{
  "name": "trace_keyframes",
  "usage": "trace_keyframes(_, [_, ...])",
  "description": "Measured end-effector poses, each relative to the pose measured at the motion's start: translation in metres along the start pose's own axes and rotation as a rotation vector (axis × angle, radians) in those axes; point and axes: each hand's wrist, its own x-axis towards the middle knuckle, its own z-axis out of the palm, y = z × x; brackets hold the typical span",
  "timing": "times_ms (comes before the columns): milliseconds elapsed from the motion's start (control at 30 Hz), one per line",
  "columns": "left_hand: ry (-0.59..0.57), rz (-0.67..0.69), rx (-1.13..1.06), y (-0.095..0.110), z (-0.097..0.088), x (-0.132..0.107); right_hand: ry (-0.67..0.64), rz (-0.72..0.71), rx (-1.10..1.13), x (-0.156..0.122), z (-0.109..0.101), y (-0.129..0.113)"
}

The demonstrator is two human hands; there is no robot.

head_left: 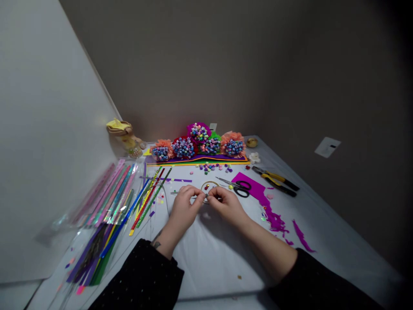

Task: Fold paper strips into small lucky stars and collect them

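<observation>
My left hand (187, 206) and my right hand (227, 206) meet over the middle of the white table, fingertips nearly touching. Each is closed in a pinch on a thin, silvery-looking strip (174, 193), whose one end shows left of my left hand. The small part between my fingertips is too tiny to make out clearly. Just behind the fingers is a round gold-rimmed dish (211, 182) with small coloured pieces in it, partly hidden. Scissors (237, 187) with black handles lie beyond my right hand, beside a magenta paper sheet (251, 185) with torn edges.
Glittery strips (150, 200) and a clear packet of coloured strips (108, 193) lie left. Behind are paper-wrapped bunches of small stars (183, 147), loose stars (214, 168) and a foot-shaped ornament (125, 137). Yellow-black pliers (276, 181) lie right, near magenta scraps (277, 221). Walls stand left and behind.
</observation>
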Motion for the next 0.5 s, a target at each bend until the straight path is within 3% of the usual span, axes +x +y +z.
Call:
trace_keyframes(333, [-0.029, 0.023, -0.003, -0.0017, -0.0002, -0.0002, -0.008, 0.013, 0.035, 0.0015, 0.0007, -0.0012])
trace_keyframes(500, [-0.052, 0.085, 0.097, -0.0043, 0.0000, -0.0012, -0.026, 0.021, 0.025, 0.0017, -0.0005, 0.0018])
